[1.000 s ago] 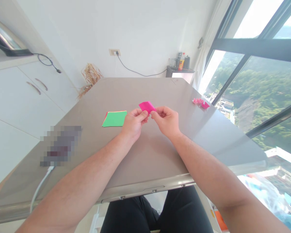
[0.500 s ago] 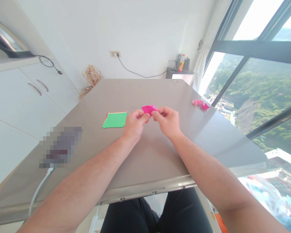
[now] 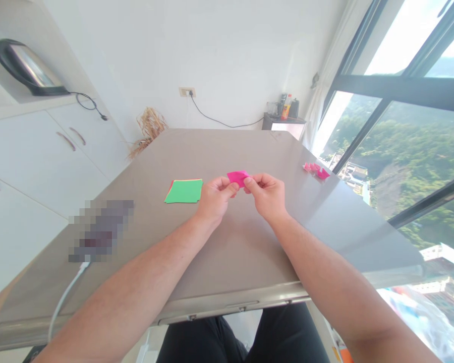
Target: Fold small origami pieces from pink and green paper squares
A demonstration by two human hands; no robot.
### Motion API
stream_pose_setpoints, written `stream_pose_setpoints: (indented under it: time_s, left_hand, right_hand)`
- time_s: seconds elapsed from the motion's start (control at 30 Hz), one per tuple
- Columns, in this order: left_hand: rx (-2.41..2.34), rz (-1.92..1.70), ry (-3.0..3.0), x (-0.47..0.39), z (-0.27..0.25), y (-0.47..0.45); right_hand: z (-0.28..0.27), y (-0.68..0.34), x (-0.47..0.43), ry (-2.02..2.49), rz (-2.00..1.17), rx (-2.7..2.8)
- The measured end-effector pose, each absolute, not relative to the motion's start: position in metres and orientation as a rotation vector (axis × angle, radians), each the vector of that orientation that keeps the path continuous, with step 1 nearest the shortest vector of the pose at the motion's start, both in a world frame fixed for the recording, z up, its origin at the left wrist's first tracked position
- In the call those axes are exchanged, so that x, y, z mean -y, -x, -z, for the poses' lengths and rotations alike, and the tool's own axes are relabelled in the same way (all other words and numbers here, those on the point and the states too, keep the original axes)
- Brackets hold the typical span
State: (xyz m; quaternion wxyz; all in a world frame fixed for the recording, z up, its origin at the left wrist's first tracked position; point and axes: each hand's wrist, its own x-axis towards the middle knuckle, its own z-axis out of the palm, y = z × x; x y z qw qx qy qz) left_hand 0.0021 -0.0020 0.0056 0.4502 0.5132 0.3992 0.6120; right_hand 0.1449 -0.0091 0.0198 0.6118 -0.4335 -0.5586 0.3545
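Note:
Between my two hands is a small folded piece of pink paper point(image 3: 237, 177), held up over the middle of the table. My left hand point(image 3: 215, 198) pinches its left side between thumb and fingers. On the right side, my right hand point(image 3: 268, 194) grips the paper with thumb and forefinger. The fingers cover its lower part, so the folds there are hidden. Just left of my left hand lies a stack of coloured paper point(image 3: 184, 191), green on top with red and orange edges showing beneath.
Several small folded pink paper pieces point(image 3: 317, 170) lie near the table's right edge by the window. On the left, a blurred-out dark object point(image 3: 102, 229) with a white cable point(image 3: 66, 297) rests on the grey table point(image 3: 227, 252). A small cabinet with bottles point(image 3: 285, 108) stands beyond the far edge.
The whole view has shifted slightly, so everything sits a little lower and to the right. Both hands still grip the pink paper, which is tilted a little differently.

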Motion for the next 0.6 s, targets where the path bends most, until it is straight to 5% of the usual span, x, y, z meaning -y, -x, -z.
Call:
stream_pose_setpoints:
  time_s: [0.6]
  left_hand:
    - [-1.004, -1.512, -1.304, 0.0043, -0.0097, -0.0018]
  right_hand:
    - [-0.021, -0.1484, 0.0091, 1.032, -0.776, 1.362]
